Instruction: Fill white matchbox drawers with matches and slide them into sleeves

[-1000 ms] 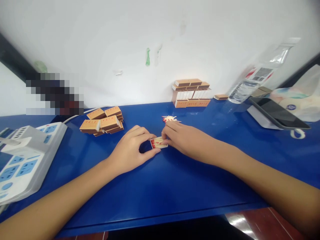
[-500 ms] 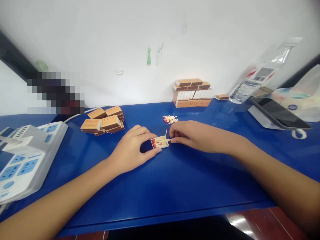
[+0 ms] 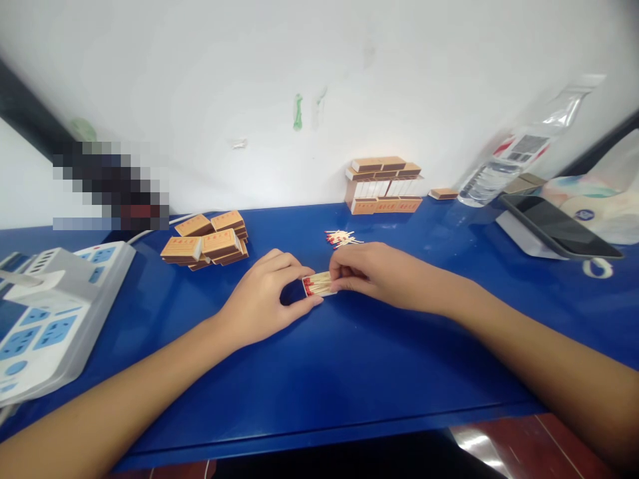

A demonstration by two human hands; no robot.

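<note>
A small matchbox tray (image 3: 306, 293) lies on the blue table, with red-headed matches (image 3: 316, 285) in it, heads toward the left. My left hand (image 3: 264, 293) holds the tray's left end between thumb and forefinger. Over its right end, my right hand (image 3: 364, 269) has its fingers pinched together at the matches; whatever sits between the fingertips is hidden. Just behind my right hand is a loose pile of matches (image 3: 341, 237).
Closed matchboxes (image 3: 219, 241) are heaped at the left. A structure of matchboxes and matches (image 3: 383, 186) stands against the wall, a single matchbox (image 3: 443, 193) beside it. Farther right are a plastic bottle (image 3: 492, 178) and a phone (image 3: 562, 226); a power strip (image 3: 100, 299) lies left.
My right hand has moved left and over the tray's right end. The match that stuck up there no longer shows. My left hand stays on the tray.
</note>
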